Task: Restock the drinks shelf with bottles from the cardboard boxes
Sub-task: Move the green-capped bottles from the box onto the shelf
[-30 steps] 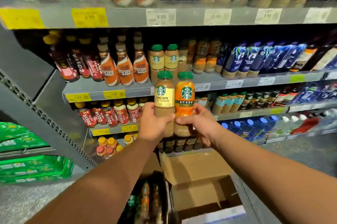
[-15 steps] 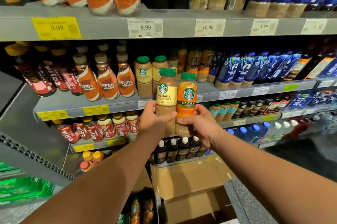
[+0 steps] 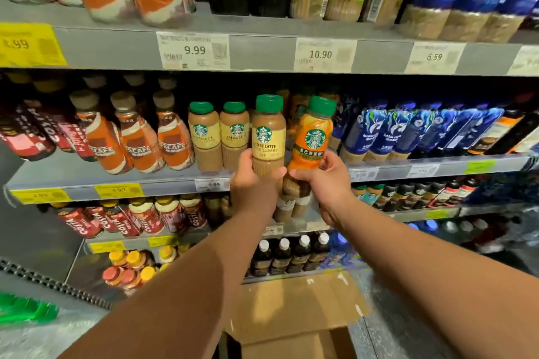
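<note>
My left hand grips the lower half of a yellow-labelled cheese latte bottle with a green cap, held upright. My right hand grips an orange-labelled bottle, tilted slightly right. Both bottles are at the front edge of the middle shelf, just right of two matching cheese latte bottles standing there. Behind the held bottles more orange-labelled ones show dimly. An open cardboard box lies on the floor below my arms; its contents are out of view.
Orange Nescafe bottles and red Costa bottles stand left on the middle shelf, blue pouches right. Price tags line the upper shelf edge. Lower shelves hold dark bottles and small cans. Green crates sit at far left.
Both hands have lifted the two bottles up and forward, from below the middle shelf's edge to its level. The view has moved closer to the shelves.
</note>
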`<move>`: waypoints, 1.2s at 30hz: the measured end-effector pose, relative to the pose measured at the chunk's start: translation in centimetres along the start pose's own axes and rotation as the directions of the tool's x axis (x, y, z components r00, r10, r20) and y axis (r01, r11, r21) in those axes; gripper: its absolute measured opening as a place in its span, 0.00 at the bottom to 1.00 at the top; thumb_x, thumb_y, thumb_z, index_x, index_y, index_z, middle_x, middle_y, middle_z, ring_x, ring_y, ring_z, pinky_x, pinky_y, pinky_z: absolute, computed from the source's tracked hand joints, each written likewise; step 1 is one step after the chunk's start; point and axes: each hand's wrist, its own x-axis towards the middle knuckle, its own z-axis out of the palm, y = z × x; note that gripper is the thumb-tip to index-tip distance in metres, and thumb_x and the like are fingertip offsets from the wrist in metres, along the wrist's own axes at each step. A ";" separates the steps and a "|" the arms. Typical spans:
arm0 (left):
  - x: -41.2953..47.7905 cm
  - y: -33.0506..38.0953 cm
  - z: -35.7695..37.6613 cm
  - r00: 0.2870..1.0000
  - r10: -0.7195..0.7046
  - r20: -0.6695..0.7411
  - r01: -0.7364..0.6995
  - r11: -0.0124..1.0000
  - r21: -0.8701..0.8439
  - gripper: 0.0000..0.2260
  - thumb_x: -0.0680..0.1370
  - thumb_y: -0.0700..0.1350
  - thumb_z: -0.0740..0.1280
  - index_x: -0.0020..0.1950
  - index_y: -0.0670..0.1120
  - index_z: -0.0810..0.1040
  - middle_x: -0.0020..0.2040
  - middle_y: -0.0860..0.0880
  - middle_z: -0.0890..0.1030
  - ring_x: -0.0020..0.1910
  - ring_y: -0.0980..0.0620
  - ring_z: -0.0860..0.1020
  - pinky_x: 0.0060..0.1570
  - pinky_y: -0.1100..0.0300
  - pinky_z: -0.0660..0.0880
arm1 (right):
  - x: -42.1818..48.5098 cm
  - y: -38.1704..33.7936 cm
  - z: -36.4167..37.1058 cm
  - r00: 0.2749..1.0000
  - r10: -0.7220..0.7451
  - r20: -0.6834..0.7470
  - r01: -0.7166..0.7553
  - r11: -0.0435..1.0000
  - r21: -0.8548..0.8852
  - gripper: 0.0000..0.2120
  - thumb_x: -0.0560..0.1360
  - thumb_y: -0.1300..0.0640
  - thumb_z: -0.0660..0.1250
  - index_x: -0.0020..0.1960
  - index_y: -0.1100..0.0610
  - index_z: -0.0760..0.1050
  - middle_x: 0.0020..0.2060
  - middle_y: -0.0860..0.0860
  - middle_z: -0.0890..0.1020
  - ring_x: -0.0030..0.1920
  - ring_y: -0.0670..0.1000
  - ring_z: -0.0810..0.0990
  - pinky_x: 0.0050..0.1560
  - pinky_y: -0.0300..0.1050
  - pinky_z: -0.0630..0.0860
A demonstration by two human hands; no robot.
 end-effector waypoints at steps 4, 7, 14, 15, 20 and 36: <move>0.3 0.6 2.3 0.988 0.118 -0.103 -0.110 0.991 0.079 0.20 0.71 0.44 0.73 0.63 0.49 0.74 0.56 0.50 0.75 0.53 0.50 0.75 0.49 0.61 0.69 | 1.8 -0.4 -0.6 0.998 -0.054 0.028 0.054 0.998 -0.025 0.19 0.65 0.71 0.73 0.46 0.50 0.73 0.43 0.49 0.82 0.45 0.49 0.81 0.52 0.50 0.79; 0.1 0.8 3.4 0.970 0.161 -0.180 -0.138 0.981 0.135 0.20 0.72 0.43 0.72 0.63 0.45 0.74 0.56 0.51 0.68 0.53 0.53 0.70 0.50 0.64 0.64 | 2.9 -0.5 -0.8 0.996 -0.071 0.060 0.074 0.996 -0.056 0.21 0.66 0.70 0.74 0.48 0.48 0.71 0.44 0.47 0.81 0.45 0.45 0.80 0.46 0.41 0.77; 1.7 0.9 4.7 0.941 0.182 -0.285 -0.124 0.970 0.210 0.24 0.73 0.44 0.71 0.67 0.42 0.71 0.64 0.44 0.69 0.61 0.47 0.71 0.56 0.64 0.65 | 5.4 -0.5 0.3 0.987 -0.116 0.112 0.126 0.988 -0.091 0.23 0.64 0.70 0.75 0.54 0.54 0.74 0.48 0.52 0.82 0.50 0.52 0.81 0.54 0.51 0.79; 1.7 0.9 4.8 0.939 0.186 -0.290 -0.123 0.968 0.221 0.23 0.73 0.44 0.71 0.67 0.42 0.71 0.64 0.45 0.69 0.61 0.48 0.70 0.56 0.65 0.65 | 5.7 -0.3 0.5 0.986 -0.122 0.118 0.133 0.986 -0.096 0.23 0.64 0.69 0.75 0.55 0.54 0.74 0.48 0.52 0.83 0.50 0.52 0.82 0.54 0.53 0.79; 2.0 0.8 5.5 0.942 0.165 -0.291 -0.091 0.964 0.252 0.25 0.75 0.44 0.70 0.69 0.44 0.68 0.66 0.47 0.66 0.61 0.54 0.67 0.55 0.68 0.61 | 7.2 0.3 0.9 0.986 -0.104 0.133 0.117 0.989 -0.094 0.23 0.63 0.69 0.76 0.54 0.53 0.75 0.48 0.51 0.83 0.50 0.51 0.82 0.56 0.54 0.79; 3.4 0.7 6.1 0.914 0.195 -0.356 -0.063 0.934 0.351 0.28 0.76 0.46 0.70 0.74 0.45 0.65 0.73 0.48 0.67 0.70 0.50 0.66 0.66 0.60 0.64 | 9.1 0.7 0.3 0.968 -0.083 0.235 0.112 0.987 -0.113 0.22 0.66 0.73 0.72 0.56 0.57 0.76 0.44 0.47 0.83 0.44 0.44 0.81 0.49 0.39 0.78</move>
